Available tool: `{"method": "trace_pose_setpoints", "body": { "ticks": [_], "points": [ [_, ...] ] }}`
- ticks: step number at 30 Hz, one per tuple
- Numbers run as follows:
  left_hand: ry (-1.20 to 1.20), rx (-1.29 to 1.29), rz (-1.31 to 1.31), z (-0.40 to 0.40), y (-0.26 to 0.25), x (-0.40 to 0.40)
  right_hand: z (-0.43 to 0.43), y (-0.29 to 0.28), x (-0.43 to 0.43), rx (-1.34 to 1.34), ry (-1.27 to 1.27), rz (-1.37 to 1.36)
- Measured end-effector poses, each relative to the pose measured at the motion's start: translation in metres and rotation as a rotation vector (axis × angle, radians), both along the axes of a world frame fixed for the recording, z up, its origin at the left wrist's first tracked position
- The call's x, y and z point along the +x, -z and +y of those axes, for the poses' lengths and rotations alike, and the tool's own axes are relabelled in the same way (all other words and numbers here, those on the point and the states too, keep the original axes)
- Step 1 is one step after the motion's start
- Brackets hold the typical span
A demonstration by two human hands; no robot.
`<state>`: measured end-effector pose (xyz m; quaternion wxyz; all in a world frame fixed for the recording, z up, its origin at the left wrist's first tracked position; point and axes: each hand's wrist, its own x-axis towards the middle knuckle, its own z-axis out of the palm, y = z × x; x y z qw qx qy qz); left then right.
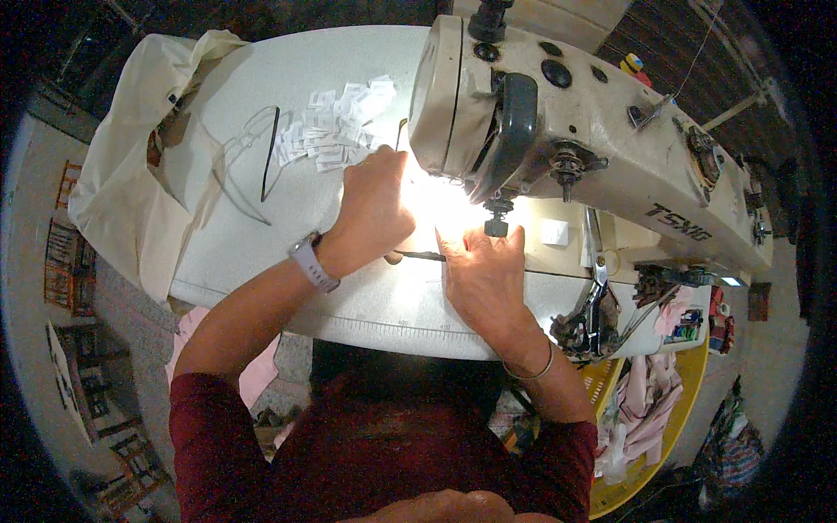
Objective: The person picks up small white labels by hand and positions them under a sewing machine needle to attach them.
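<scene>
A cream industrial sewing machine [556, 131] stands over the white worktable [229, 261], its lamp throwing strong glare around the needle. My left hand [376, 206], with a watch at the wrist, curls just left of the machine head. My right hand [487, 271] lies below the needle area, fingers bent toward the presser foot. Glare washes out whatever is at the fingertips of both hands, so I cannot tell what they hold. A pile of small white labels [333, 127] is spread beyond my left hand. One white label [554, 232] lies right of my right hand.
Eyeglasses [276, 153] rest left of the labels. Metal scissors [598, 281] lie at the right beside dark scraps. A cream cloth [140, 144] covers the table's left end. Below at right, a yellow basket [686, 418] holds pink fabric [647, 408].
</scene>
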<state>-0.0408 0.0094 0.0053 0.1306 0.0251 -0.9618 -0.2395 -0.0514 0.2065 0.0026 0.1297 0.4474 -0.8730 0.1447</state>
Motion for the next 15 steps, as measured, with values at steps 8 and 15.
{"method": "trace_pose_setpoints", "body": {
  "ticks": [8,15],
  "points": [
    [0.353,-0.288,0.029,0.000,-0.004,0.048,-0.002,-0.004,-0.002,-0.014,-0.001,0.055],
    [0.342,-0.346,0.029,0.000,-0.007,0.046,-0.004,-0.008,-0.006,0.016,0.000,0.038]
  ]
}}
